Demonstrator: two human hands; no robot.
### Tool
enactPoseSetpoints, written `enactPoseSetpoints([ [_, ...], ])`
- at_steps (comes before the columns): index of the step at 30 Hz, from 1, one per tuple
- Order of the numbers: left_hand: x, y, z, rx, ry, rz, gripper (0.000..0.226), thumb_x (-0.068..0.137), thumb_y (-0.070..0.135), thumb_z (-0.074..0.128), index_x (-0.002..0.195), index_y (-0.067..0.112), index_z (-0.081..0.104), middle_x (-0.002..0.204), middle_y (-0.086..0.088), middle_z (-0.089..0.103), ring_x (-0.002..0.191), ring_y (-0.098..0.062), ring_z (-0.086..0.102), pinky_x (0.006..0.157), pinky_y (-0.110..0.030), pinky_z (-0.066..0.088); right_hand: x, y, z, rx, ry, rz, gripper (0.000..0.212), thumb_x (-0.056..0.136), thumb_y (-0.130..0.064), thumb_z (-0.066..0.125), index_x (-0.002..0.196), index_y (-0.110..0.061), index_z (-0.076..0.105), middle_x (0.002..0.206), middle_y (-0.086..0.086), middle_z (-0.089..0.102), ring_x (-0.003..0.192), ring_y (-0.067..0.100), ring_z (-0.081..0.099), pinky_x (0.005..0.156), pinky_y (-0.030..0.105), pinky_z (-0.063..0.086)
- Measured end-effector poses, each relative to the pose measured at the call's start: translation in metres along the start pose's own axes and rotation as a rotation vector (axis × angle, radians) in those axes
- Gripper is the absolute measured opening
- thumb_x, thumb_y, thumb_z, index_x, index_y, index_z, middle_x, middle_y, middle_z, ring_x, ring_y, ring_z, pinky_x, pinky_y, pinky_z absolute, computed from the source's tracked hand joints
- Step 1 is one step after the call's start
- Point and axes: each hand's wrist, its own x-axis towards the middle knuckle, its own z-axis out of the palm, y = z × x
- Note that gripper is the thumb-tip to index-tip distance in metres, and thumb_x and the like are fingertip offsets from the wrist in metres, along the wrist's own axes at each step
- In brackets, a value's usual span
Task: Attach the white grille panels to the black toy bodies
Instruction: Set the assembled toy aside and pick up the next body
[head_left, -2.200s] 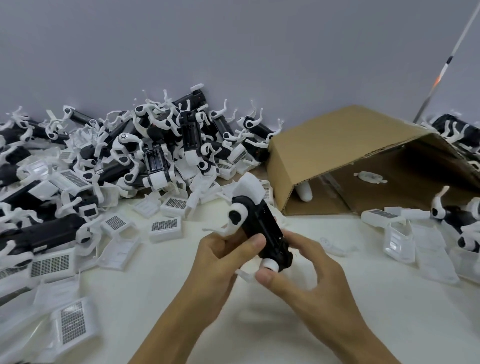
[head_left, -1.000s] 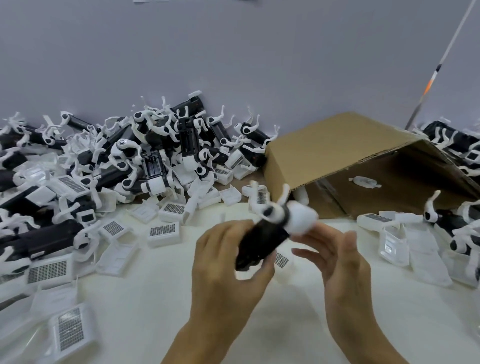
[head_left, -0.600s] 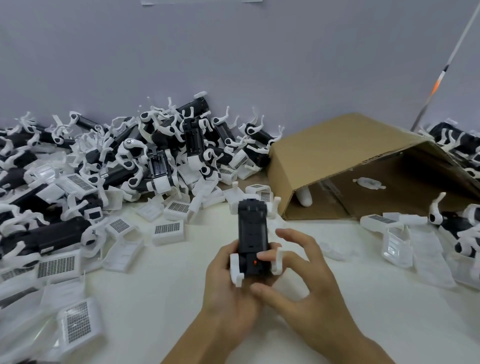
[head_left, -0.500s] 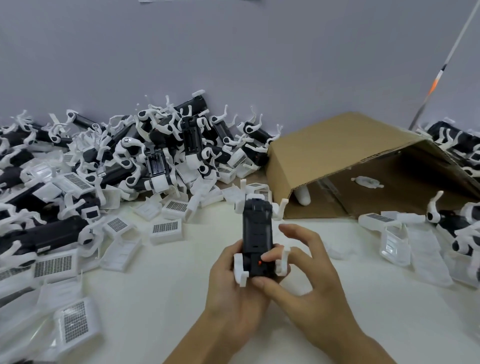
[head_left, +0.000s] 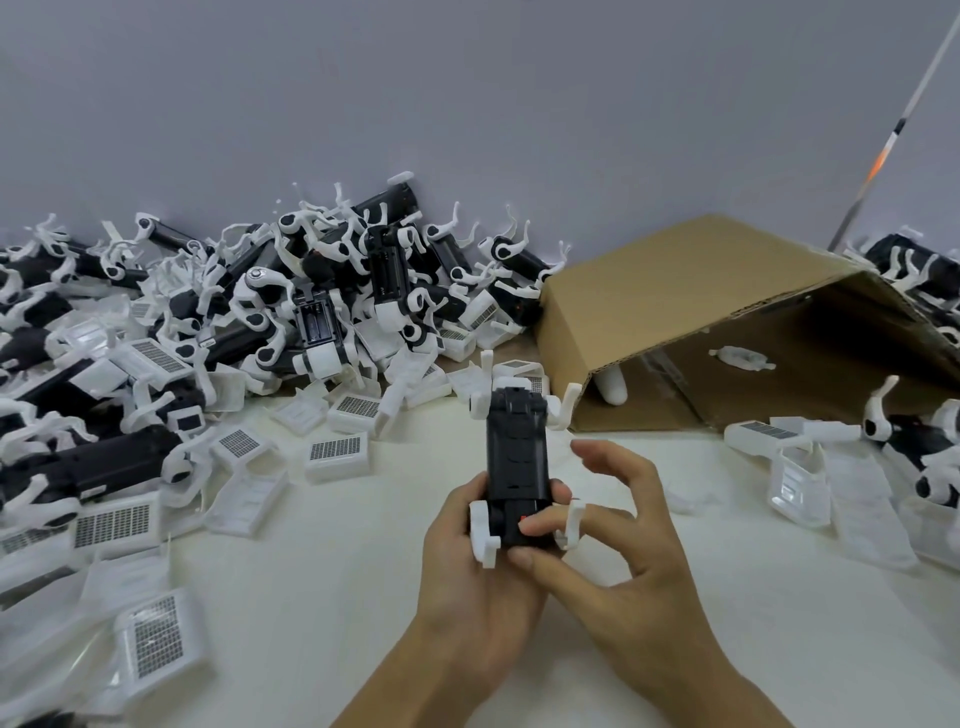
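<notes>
A black toy body (head_left: 518, 462) with white legs stands on end above the table (head_left: 332, 587), gripped low by the left hand (head_left: 467, 566). The right hand (head_left: 613, 540) pinches its base with thumb and forefinger, other fingers spread. No grille panel (head_left: 335, 449) is on it; spares lie left, near a heap of toys (head_left: 332, 291). Steady the body, then press a panel squarely.

Probably a toy assembly workshop (parts heap (head_left: 291, 312), carton (head_left: 675, 296)).
</notes>
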Motion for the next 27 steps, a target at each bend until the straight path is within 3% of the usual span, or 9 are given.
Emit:
enactPoseSetpoints([
  [3, 0.0, -0.001, 0.0, 0.02, -0.003, 0.016, 0.046, 0.097, 0.03, 0.044, 0.113, -0.004, 0.069, 0.094, -0.019, 0.061, 0.085, -0.025, 0.055, 0.084, -0.032, 0.041, 0.0, 0.0, 0.0, -0.018, -0.005, -0.004, 0.029, 0.07, -0.018, 0.089, 0.087, -0.038, 0.077, 0.144, -0.012, 0.045, 0.133, 0.009, 0.044, 0.099, 0.005, 0.037],
  [6, 0.0, -0.001, -0.001, 0.012, -0.008, 0.024, 0.047, 0.097, 0.031, 0.044, 0.108, -0.004, 0.073, 0.091, -0.019, 0.062, 0.08, -0.025, 0.06, 0.084, -0.032, 0.045, 0.0, 0.0, 0.0, -0.009, -0.043, 0.059, 0.033, 0.072, -0.02, 0.089, 0.094, -0.04, 0.074, 0.141, -0.021, 0.042, 0.136, 0.009, 0.042, 0.101, 0.007, 0.035],
  [14, -0.003, 0.0, 0.002, 0.017, -0.012, 0.004, 0.047, 0.099, 0.031, 0.042, 0.106, -0.004, 0.073, 0.09, -0.018, 0.062, 0.078, -0.024, 0.059, 0.075, -0.029, 0.051, -0.002, 0.001, -0.001, 0.037, -0.066, 0.061, 0.031, 0.072, -0.012, 0.09, 0.079, -0.037, 0.072, 0.134, -0.015, 0.045, 0.131, 0.001, 0.046, 0.1, 0.006, 0.035],
  [18, 0.0, 0.003, -0.001, -0.016, 0.009, 0.0, 0.046, 0.098, 0.031, 0.044, 0.111, -0.004, 0.07, 0.093, -0.019, 0.061, 0.084, -0.024, 0.055, 0.079, -0.03, 0.043, -0.001, -0.002, 0.001, -0.011, -0.014, 0.07, 0.017, 0.069, -0.032, 0.085, 0.082, -0.039, 0.078, 0.141, -0.018, 0.045, 0.133, 0.005, 0.045, 0.098, 0.004, 0.035],
  [20, 0.002, 0.004, -0.004, 0.003, 0.012, 0.024, 0.045, 0.097, 0.03, 0.045, 0.109, -0.005, 0.071, 0.093, -0.019, 0.062, 0.082, -0.024, 0.057, 0.08, -0.031, 0.043, 0.0, -0.002, 0.001, -0.009, -0.029, 0.094, 0.017, 0.071, -0.045, 0.086, 0.087, -0.042, 0.079, 0.148, -0.023, 0.041, 0.134, 0.005, 0.043, 0.097, 0.002, 0.035],
  [22, 0.004, 0.008, -0.006, 0.04, -0.009, 0.06, 0.039, 0.089, 0.027, 0.055, 0.102, -0.005, 0.073, 0.09, -0.02, 0.065, 0.078, -0.025, 0.062, 0.078, -0.031, 0.043, 0.003, -0.002, -0.002, 0.039, -0.044, 0.14, 0.026, 0.076, -0.063, 0.076, 0.096, -0.047, 0.077, 0.147, -0.026, 0.041, 0.134, 0.0, 0.042, 0.096, 0.002, 0.037],
  [25, 0.007, 0.021, -0.007, 0.165, -0.013, 0.192, 0.035, 0.074, 0.019, 0.073, 0.101, -0.003, 0.075, 0.097, -0.021, 0.071, 0.089, -0.029, 0.071, 0.081, -0.035, 0.054, 0.011, 0.009, -0.008, 0.116, 0.018, 0.323, 0.034, 0.095, -0.066, 0.049, 0.114, -0.047, 0.069, 0.139, -0.031, 0.05, 0.132, -0.009, 0.044, 0.105, 0.014, 0.041],
  [27, 0.009, 0.029, -0.009, 0.346, 0.08, 0.312, 0.048, 0.066, 0.008, 0.082, 0.112, -0.004, 0.071, 0.105, -0.022, 0.071, 0.095, -0.031, 0.07, 0.075, -0.037, 0.06, 0.016, 0.017, -0.011, -0.064, -0.081, 0.424, 0.042, 0.089, -0.064, 0.048, 0.127, -0.048, 0.057, 0.144, -0.031, 0.046, 0.139, -0.008, 0.037, 0.119, 0.025, 0.031],
])
